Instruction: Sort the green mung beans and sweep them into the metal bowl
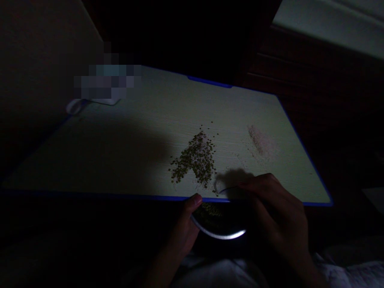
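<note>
A loose pile of small green beans [198,158], mixed with pale grains, lies on the low table [150,108] near its front edge. Just below that edge, my left hand [187,224] grips a metal bowl [223,237] by its rim, thumb on top. More green beans [213,209] show inside the bowl; the tabletop hides its far side. My right hand [276,212] is closed round a thin utensil that looks like a spoon [225,190], its tip low over the table between the bean pile and the edge. Dim light blurs the spoon's outline.
To the right lies a separate heap of pale, rice-like grains [262,142], with stray grains scattered towards the beans. A white object with a loop [105,100], partly pixelated, rests at the table's back left corner. A blue rim runs round the tabletop.
</note>
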The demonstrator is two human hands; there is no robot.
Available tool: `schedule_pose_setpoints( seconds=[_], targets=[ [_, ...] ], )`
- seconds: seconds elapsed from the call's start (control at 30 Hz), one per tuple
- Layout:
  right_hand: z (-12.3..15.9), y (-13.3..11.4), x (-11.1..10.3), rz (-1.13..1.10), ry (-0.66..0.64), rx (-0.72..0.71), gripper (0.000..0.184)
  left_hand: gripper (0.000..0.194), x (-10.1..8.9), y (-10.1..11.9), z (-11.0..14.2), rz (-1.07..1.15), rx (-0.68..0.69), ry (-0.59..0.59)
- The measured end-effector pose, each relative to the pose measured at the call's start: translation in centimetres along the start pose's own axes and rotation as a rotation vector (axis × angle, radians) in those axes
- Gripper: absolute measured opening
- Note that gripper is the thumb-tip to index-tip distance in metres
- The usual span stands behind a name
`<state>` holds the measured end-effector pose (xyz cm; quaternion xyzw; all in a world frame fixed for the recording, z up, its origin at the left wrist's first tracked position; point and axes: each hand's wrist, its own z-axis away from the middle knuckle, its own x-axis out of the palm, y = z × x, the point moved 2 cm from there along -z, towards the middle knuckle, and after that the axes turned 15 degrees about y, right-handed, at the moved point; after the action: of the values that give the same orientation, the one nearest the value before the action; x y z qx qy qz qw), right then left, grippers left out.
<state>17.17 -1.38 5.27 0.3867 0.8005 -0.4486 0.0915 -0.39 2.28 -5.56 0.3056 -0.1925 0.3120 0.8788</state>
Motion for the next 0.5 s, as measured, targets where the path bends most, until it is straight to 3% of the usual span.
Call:
schedule_pose_setpoints(
  seconds=[0.23, 0.5],
  targets=[
    [0.16, -0.39, -0.11, -0.029, -0.004, 0.012, 0.029, 0.037, 0.21, 0.22, 0.10, -0.025, -0.006, 0.023],
    [0.22, -0.22, 0.39, 0.001, 0.028, 0.021, 0.028, 0.044, 0.17, 0.16, 0.04, -0.024, -0.018, 0.012]
  ],
)
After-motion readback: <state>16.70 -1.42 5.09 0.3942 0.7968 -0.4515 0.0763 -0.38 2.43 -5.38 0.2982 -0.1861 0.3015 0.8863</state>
